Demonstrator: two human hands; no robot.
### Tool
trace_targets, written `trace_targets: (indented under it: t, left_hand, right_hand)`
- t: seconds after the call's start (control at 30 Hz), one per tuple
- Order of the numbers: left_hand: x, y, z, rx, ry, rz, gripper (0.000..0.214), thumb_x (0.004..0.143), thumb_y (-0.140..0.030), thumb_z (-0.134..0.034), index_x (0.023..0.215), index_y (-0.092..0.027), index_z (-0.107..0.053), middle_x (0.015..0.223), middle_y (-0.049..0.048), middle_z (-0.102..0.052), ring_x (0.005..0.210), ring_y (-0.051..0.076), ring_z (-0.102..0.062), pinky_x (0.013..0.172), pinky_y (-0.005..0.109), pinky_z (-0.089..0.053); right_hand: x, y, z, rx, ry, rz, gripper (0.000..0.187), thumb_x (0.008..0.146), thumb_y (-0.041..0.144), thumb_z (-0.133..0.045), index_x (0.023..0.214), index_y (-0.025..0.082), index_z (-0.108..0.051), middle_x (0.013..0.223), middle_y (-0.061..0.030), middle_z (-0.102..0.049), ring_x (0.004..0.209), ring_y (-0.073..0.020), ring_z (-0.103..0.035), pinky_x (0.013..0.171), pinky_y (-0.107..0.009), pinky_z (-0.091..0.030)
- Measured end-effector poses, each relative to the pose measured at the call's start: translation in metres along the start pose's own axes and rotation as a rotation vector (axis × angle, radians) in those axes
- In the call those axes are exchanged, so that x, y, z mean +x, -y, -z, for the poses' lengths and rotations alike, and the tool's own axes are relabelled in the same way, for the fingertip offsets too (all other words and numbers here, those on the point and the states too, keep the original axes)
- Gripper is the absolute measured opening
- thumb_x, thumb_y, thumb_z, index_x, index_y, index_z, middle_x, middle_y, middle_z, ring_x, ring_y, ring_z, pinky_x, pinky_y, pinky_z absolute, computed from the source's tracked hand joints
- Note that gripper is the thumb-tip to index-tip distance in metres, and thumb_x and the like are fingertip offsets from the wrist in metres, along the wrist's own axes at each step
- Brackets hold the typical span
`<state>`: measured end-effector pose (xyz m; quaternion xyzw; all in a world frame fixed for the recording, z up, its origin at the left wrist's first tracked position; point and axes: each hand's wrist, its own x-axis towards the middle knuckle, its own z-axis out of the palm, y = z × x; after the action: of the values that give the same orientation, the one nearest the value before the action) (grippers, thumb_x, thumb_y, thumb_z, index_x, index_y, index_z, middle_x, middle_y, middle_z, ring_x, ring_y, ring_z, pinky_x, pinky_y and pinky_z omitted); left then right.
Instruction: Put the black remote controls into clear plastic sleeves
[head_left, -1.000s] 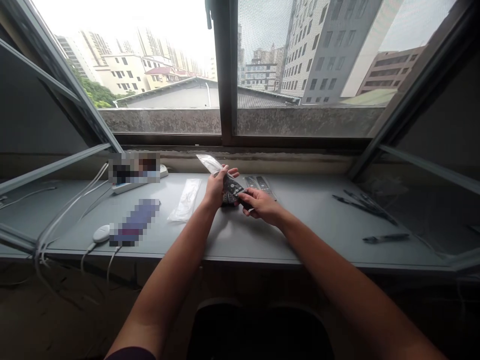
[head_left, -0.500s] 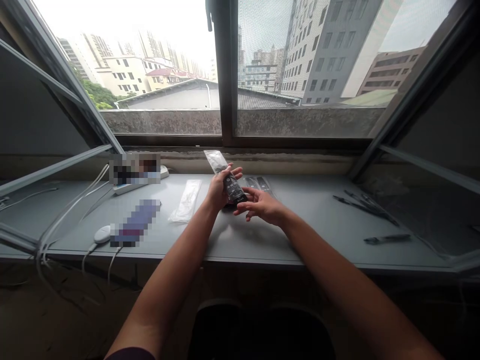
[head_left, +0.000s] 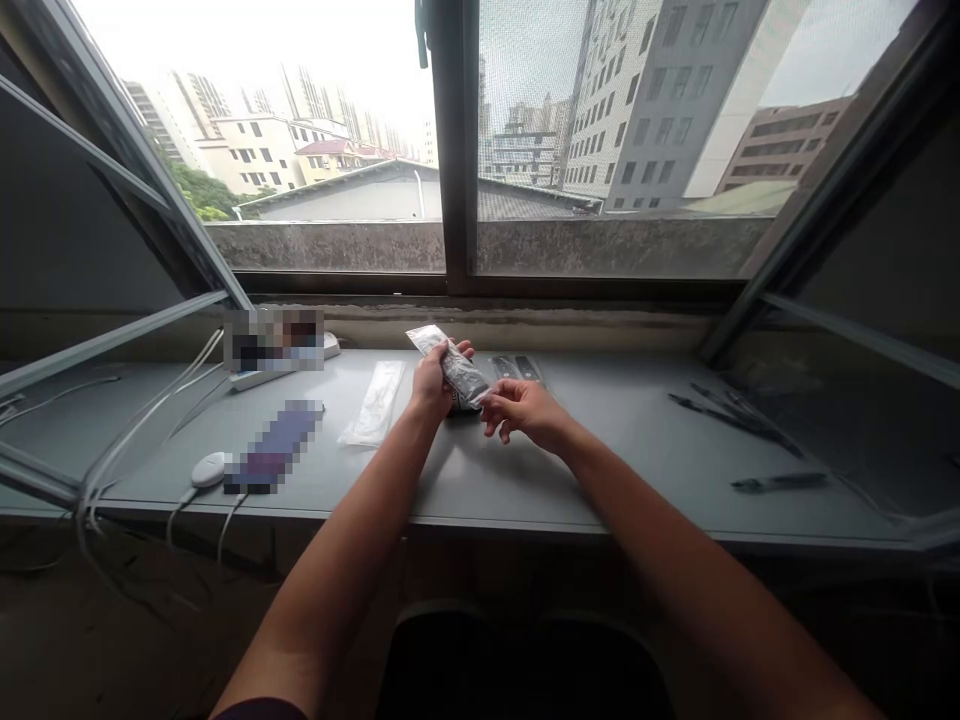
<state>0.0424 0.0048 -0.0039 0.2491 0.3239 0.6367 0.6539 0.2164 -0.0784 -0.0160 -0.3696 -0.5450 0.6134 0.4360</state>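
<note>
A black remote control in a clear plastic bag [head_left: 466, 378] is held tilted above the desk, its upper end pointing away to the left. My left hand [head_left: 431, 380] is closed round its middle, thumb on top. At the lower end, my right hand [head_left: 525, 410] pinches the edge of the plastic between thumb and forefinger, its other fingers curled loosely. Just behind my right hand, more bagged dark remotes [head_left: 527, 368] lie on the desk, partly hidden. Left of my left hand lies a flat pile of clear plastic bags [head_left: 376, 402].
On the grey desk [head_left: 630, 440], a blurred-out purple item [head_left: 274, 450], a white round charger [head_left: 210, 468] and a power strip [head_left: 262, 377] are at left. Several dark slim objects [head_left: 727, 415] lie at right. Metal frames flank the desk, with a window [head_left: 457, 285] behind.
The remote has been lowered and turned slightly, with bright plastic now over its face. My right hand has gone from loosely spread fingers near the lower end to pinching the bag there.
</note>
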Motion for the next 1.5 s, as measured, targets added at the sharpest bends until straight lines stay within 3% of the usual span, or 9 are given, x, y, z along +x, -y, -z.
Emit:
trace_targets:
  t: [0.2, 0.37, 0.67, 0.87, 0.93, 1.07, 1.23, 1.4, 1.5]
  left_hand:
    - [-0.012, 0.004, -0.005, 0.157, 0.245, 0.057, 0.03, 0.096, -0.034, -0.078, 0.119, -0.016, -0.071, 0.125, 0.0176, -0.08, 0.105, 0.025, -0.08, 0.063, 0.023, -0.057]
    - [-0.015, 0.004, -0.005, 0.274, 0.378, 0.099, 0.04, 0.091, -0.035, -0.083, 0.123, -0.012, -0.075, 0.127, 0.0207, -0.08, 0.102, 0.027, -0.081, 0.05, 0.021, -0.047]
    - [0.007, -0.007, 0.006, 0.055, 0.003, -0.008, 0.028, 0.106, -0.03, -0.059, 0.125, -0.014, -0.07, 0.125, 0.0152, -0.082, 0.107, 0.022, -0.081, 0.063, 0.021, -0.054]
    - [0.012, -0.008, 0.012, -0.092, -0.076, 0.008, 0.029, 0.106, -0.026, -0.056, 0.13, -0.016, -0.067, 0.118, 0.0127, -0.083, 0.103, 0.022, -0.082, 0.075, 0.025, -0.06]
    - [0.011, -0.008, 0.011, -0.106, -0.067, 0.006, 0.031, 0.106, -0.027, -0.055, 0.132, -0.016, -0.067, 0.12, 0.0128, -0.083, 0.104, 0.022, -0.082, 0.078, 0.026, -0.061]
    - [0.006, -0.01, 0.008, -0.074, 0.015, 0.004, 0.031, 0.107, -0.03, -0.055, 0.131, -0.016, -0.068, 0.122, 0.0133, -0.082, 0.107, 0.022, -0.081, 0.07, 0.023, -0.059]
    - [-0.002, -0.008, 0.0, 0.013, 0.214, 0.061, 0.029, 0.105, -0.031, -0.059, 0.127, -0.016, -0.071, 0.119, 0.0128, -0.083, 0.1, 0.021, -0.081, 0.058, 0.02, -0.054]
    - [0.0, -0.004, 0.0, 0.079, 0.185, 0.109, 0.032, 0.102, -0.036, -0.066, 0.122, -0.012, -0.074, 0.085, 0.009, -0.08, 0.059, 0.014, -0.07, 0.053, 0.022, -0.052]
    - [0.003, -0.004, 0.002, 0.113, 0.181, 0.1, 0.032, 0.1, -0.038, -0.068, 0.117, -0.012, -0.076, 0.076, 0.006, -0.074, 0.053, 0.013, -0.064, 0.052, 0.023, -0.049]
  right_hand:
    - [0.0, 0.004, -0.005, 0.001, -0.13, 0.076, 0.044, 0.087, 0.043, -0.092, 0.116, 0.02, -0.069, 0.106, -0.0099, -0.079, 0.073, -0.0221, -0.08, 0.047, -0.027, -0.061]
    - [0.0, 0.005, -0.007, -0.053, -0.089, 0.064, 0.037, 0.094, 0.05, -0.083, 0.106, 0.016, -0.075, 0.09, -0.0089, -0.076, 0.068, -0.0208, -0.077, 0.045, -0.026, -0.059]
    - [-0.003, 0.004, -0.005, -0.067, -0.005, 0.008, 0.023, 0.093, 0.036, -0.083, 0.099, 0.014, -0.077, 0.092, -0.011, -0.077, 0.073, -0.0227, -0.08, 0.049, -0.026, -0.061]
    - [-0.004, 0.015, -0.001, 0.349, -0.108, -0.038, 0.045, 0.083, 0.001, -0.062, 0.125, 0.015, -0.071, 0.128, -0.0144, -0.079, 0.106, -0.0251, -0.081, 0.095, -0.042, -0.071]
    - [-0.004, 0.019, 0.0, 0.475, -0.082, -0.048, 0.042, 0.089, 0.006, -0.055, 0.128, 0.012, -0.07, 0.129, -0.0179, -0.079, 0.112, -0.0258, -0.08, 0.102, -0.044, -0.068]
    - [-0.004, 0.019, 0.001, 0.485, -0.052, -0.092, 0.041, 0.111, 0.037, -0.047, 0.121, 0.008, -0.074, 0.122, -0.0221, -0.081, 0.1, -0.0256, -0.083, 0.091, -0.037, -0.07]
    - [-0.005, 0.009, 0.001, 0.217, 0.116, -0.223, 0.038, 0.105, 0.044, -0.073, 0.116, 0.008, -0.079, 0.109, -0.0207, -0.085, 0.086, -0.0282, -0.084, 0.072, -0.036, -0.071]
    - [-0.008, 0.008, 0.004, 0.124, 0.2, -0.288, 0.045, 0.091, 0.048, -0.092, 0.107, 0.007, -0.082, 0.103, -0.0212, -0.085, 0.081, -0.0254, -0.083, 0.063, -0.029, -0.068]
    - [-0.01, 0.009, 0.005, 0.065, 0.219, -0.216, 0.045, 0.084, 0.048, -0.097, 0.109, 0.012, -0.085, 0.111, -0.0178, -0.085, 0.087, -0.0229, -0.083, 0.069, -0.028, -0.068]
